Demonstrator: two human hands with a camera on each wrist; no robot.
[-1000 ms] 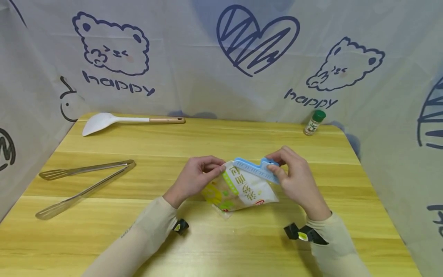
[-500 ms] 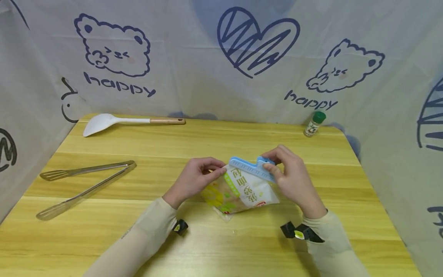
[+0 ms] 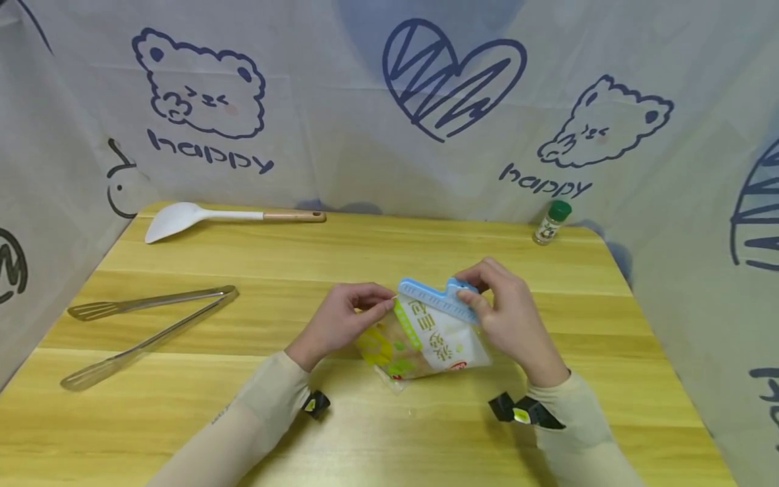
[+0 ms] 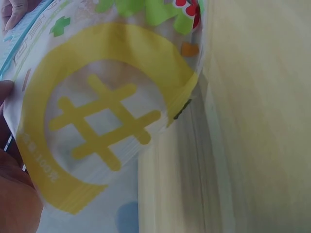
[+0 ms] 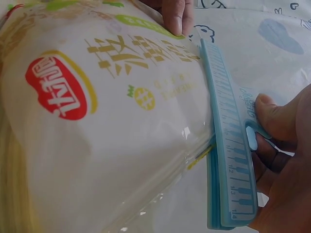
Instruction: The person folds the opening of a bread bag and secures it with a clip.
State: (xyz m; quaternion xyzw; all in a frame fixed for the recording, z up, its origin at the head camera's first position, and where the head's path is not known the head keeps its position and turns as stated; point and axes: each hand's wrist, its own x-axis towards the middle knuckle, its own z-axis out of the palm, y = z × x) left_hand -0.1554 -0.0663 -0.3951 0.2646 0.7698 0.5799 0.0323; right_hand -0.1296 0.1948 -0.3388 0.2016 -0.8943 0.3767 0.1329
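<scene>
A white, yellow and green bread bag (image 3: 435,338) is held tilted over the middle of the table. My left hand (image 3: 343,318) pinches its upper left corner between thumb and fingers. In my right hand (image 3: 511,318) is a blue bag clip (image 3: 435,297) with ruler marks, gripped by its raised handle. The clip lies along the bag's top edge. Seen in the right wrist view, the clip (image 5: 231,141) has its two bars close together at the bag's edge, and the thumb (image 5: 274,114) presses the handle. The left wrist view shows the bag's yellow end (image 4: 107,116).
Metal tongs (image 3: 152,331) lie spread on the left of the wooden table (image 3: 365,433). A white spatula (image 3: 234,215) with a wooden handle rests along the back edge. A green-capped spice jar (image 3: 552,223) stands at the back right. Printed cloth (image 3: 341,135) hangs behind.
My right hand and the clip have shifted a little left along the bag's top edge, toward my left hand. The left hand keeps its pinch on the corner.
</scene>
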